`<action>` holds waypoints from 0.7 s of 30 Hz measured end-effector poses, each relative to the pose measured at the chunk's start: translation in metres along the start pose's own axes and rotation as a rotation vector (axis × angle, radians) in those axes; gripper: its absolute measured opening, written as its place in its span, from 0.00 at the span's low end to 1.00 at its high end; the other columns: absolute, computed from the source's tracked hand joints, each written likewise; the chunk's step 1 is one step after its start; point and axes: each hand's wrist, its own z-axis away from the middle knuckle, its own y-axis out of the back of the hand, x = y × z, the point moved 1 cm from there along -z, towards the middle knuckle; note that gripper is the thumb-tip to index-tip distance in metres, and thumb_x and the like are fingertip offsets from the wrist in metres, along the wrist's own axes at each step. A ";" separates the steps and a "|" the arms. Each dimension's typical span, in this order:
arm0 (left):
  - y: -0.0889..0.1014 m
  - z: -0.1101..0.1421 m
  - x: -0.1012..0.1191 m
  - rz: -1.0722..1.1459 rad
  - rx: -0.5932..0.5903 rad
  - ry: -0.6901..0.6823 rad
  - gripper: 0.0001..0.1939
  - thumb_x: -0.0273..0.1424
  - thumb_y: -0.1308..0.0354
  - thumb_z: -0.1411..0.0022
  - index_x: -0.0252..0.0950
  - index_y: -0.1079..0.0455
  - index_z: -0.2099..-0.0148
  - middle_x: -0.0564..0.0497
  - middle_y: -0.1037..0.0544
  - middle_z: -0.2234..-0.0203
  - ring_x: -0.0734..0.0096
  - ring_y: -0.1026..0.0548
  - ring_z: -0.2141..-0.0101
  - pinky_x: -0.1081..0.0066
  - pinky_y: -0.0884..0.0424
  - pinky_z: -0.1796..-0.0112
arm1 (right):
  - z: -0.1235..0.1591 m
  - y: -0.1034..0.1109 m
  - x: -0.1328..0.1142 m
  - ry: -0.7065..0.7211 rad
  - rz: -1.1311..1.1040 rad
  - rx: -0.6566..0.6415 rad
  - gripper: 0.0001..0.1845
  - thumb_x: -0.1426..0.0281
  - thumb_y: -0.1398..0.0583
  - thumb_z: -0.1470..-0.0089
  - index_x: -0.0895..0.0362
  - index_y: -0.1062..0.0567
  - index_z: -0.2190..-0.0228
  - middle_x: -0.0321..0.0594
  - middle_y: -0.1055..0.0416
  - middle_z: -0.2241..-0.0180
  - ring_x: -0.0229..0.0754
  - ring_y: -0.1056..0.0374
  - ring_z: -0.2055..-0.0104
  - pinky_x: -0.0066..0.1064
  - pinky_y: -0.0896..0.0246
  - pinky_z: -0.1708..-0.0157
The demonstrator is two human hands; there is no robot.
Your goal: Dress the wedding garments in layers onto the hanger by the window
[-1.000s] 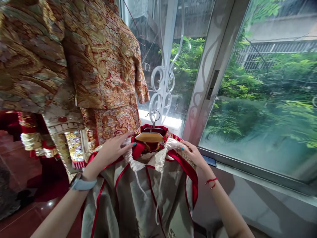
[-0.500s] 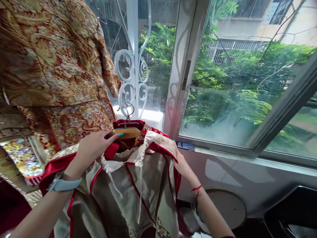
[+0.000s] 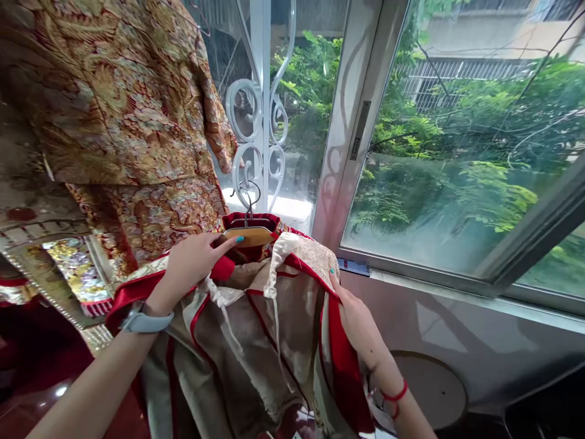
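A cream garment (image 3: 237, 341) with red trim and white drawstring ties hangs open from a wooden clothes hanger (image 3: 256, 235) with a metal hook, its plain lining facing me. My left hand (image 3: 192, 262), a pale watch strap on its wrist, is closed over the hanger at the neckline. Its thumb lies along the wood, and the other fingers are mostly hidden behind. On the opposite side, my right hand (image 3: 359, 317) grips the red-edged shoulder part of the garment. Its thumb presses the near side; the remaining fingers are hidden by cloth.
A gold and red embroidered garment (image 3: 137, 110) hangs at the left. Behind the hanger stands a white scrolled metal grille (image 3: 260, 122) before the windows. A phone-like blue object (image 3: 354, 266) lies on the sill. A round pale disc (image 3: 434, 390) is below it.
The view has shifted, so the scene sits further right. My right hand has moved down along the garment's edge, and more of the red panel shows. My left hand keeps its hold.
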 end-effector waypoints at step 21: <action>-0.165 0.132 0.003 0.862 0.376 0.128 0.16 0.37 0.44 0.44 0.34 0.30 0.55 0.42 0.20 0.65 0.55 0.20 0.65 0.58 0.23 0.64 | -0.031 -0.156 -0.116 -0.101 -0.863 0.301 0.07 0.69 0.45 0.47 0.55 0.29 0.66 0.41 0.26 0.69 0.43 0.31 0.67 0.33 0.34 0.64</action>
